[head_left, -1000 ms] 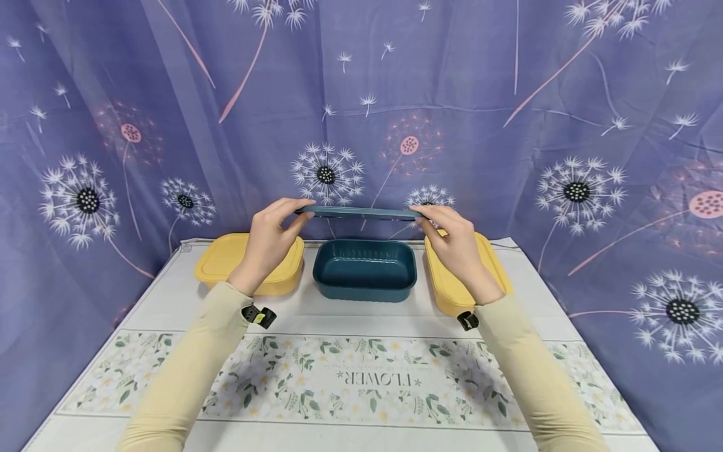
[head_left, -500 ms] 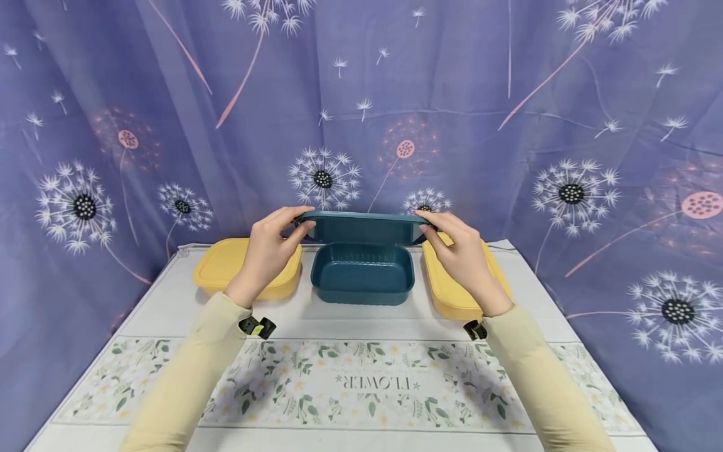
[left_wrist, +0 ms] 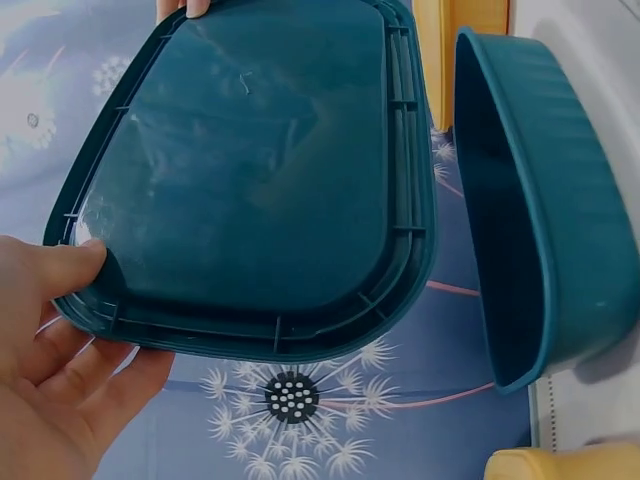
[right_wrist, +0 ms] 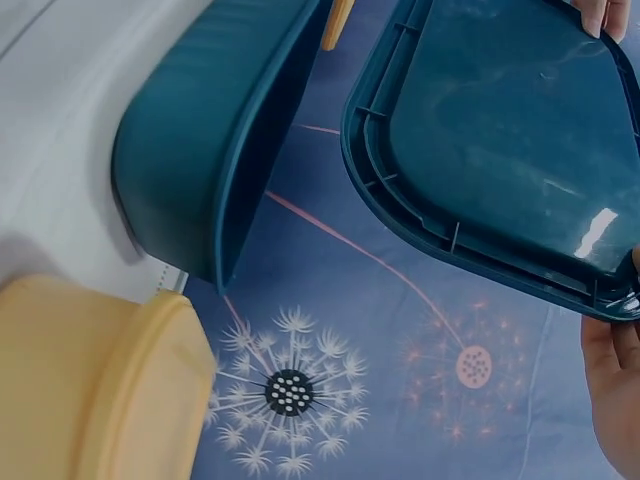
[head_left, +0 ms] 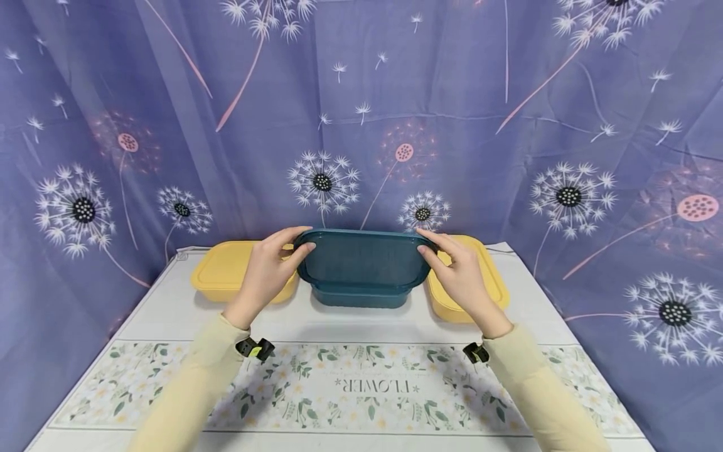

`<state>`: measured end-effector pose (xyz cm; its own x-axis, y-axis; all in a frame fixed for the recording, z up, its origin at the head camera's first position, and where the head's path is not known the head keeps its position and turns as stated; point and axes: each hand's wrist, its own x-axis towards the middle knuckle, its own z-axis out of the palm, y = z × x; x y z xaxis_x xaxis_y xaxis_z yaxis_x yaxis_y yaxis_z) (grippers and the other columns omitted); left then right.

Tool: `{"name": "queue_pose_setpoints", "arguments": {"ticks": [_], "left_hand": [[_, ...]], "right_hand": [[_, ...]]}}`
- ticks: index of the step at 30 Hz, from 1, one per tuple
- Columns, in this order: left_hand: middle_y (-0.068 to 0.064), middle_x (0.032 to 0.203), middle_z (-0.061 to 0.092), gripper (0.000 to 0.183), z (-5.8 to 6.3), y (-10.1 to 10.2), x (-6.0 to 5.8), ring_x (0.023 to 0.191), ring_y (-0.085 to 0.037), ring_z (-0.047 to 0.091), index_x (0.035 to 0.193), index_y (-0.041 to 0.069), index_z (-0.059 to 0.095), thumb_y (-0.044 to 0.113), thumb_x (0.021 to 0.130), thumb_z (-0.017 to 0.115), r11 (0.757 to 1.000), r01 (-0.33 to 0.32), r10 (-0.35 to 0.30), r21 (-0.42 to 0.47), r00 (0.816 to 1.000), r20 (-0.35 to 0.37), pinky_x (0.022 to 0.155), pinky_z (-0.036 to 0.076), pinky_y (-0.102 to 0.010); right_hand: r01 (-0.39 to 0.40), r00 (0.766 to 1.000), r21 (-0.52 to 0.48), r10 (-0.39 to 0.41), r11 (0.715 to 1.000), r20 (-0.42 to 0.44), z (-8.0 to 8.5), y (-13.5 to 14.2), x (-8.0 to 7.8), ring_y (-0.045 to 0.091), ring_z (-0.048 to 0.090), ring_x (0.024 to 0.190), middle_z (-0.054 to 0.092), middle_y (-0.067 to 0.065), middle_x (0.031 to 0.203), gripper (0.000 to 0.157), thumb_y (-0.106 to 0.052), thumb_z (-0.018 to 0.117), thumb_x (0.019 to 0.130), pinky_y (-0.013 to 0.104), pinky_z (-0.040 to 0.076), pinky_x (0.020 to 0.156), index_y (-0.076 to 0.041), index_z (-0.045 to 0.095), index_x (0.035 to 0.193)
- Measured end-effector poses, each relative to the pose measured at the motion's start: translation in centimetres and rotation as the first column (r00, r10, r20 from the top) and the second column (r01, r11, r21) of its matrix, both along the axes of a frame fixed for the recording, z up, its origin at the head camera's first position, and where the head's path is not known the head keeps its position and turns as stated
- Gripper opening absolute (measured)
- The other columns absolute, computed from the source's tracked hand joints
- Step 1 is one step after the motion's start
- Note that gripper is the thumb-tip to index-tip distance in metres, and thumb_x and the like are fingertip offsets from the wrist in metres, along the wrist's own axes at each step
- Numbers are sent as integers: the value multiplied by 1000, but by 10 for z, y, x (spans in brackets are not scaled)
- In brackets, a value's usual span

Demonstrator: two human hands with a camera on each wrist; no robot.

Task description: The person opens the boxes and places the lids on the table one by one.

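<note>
Between both hands a dark teal lid (head_left: 364,258) is held up, tilted, its ribbed rim and inner face plain in the left wrist view. The left hand (head_left: 270,267) pinches the lid's left end, thumb on the near face and fingers behind. At the right end, the right hand (head_left: 460,270) grips it the same way. Below stands the teal box (head_left: 361,298), uncovered; in the head view the lid hides most of its opening. The wrist views show the lid and the box (left_wrist: 570,210) apart, with a gap between.
A yellow lidded box (head_left: 223,270) stands left of the teal box, and another yellow lidded box (head_left: 480,276) stands to its right, angled. All rest on a white table with a flower-print cloth strip (head_left: 367,402). A purple dandelion curtain (head_left: 361,81) hangs close behind.
The lid was seen nearly edge-on above the box. It has come down, and its broad face has turned into the head camera's view. Both hands have lowered with it, keeping their hold.
</note>
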<state>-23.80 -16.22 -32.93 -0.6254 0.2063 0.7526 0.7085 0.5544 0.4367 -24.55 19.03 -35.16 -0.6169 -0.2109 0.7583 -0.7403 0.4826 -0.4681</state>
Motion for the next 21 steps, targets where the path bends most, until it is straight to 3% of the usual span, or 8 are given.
{"name": "queue_pose_setpoints", "arguments": {"ticks": [7, 11, 17, 21], "left_hand": [[-8, 102, 74, 30, -13, 0, 3, 92, -22, 71, 120, 7, 73, 13, 91, 77, 1000, 7, -7, -3, 1000, 20, 66, 61, -33], [-5, 93, 73, 31, -20, -1, 6, 90, -22, 71, 121, 8, 73, 16, 91, 77, 1000, -3, 4, -13, 997, 80, 64, 60, -33], [-6, 97, 73, 34, -28, -1, 7, 89, -22, 71, 123, 10, 72, 23, 92, 76, 1000, -18, 22, -25, 986, 163, 65, 60, -33], [-8, 99, 74, 35, -32, -1, 7, 88, -24, 71, 124, 11, 72, 24, 92, 77, 1000, -21, 25, -20, 980, 198, 70, 60, -42]], "right_hand": [[-1, 1000, -20, 1, 1000, 12, -13, 1, 3, 14, 55, 84, 70, 5, 105, 38, -8, 70, 96, 28, 43, 71, -13, 68, 133], [8, 1000, -23, -7, 1000, 17, -18, 2, 4, 16, 60, 88, 71, 6, 109, 37, -7, 73, 93, 30, 49, 76, -13, 70, 130], [28, 998, -15, -28, 999, 53, -22, 3, 7, 22, 67, 101, 71, 5, 117, 37, -9, 76, 91, 35, 55, 83, -13, 72, 127], [28, 995, -23, -26, 999, 91, -24, 2, 9, 22, 67, 100, 71, 5, 116, 36, -9, 76, 91, 31, 56, 81, -12, 72, 127]]}}
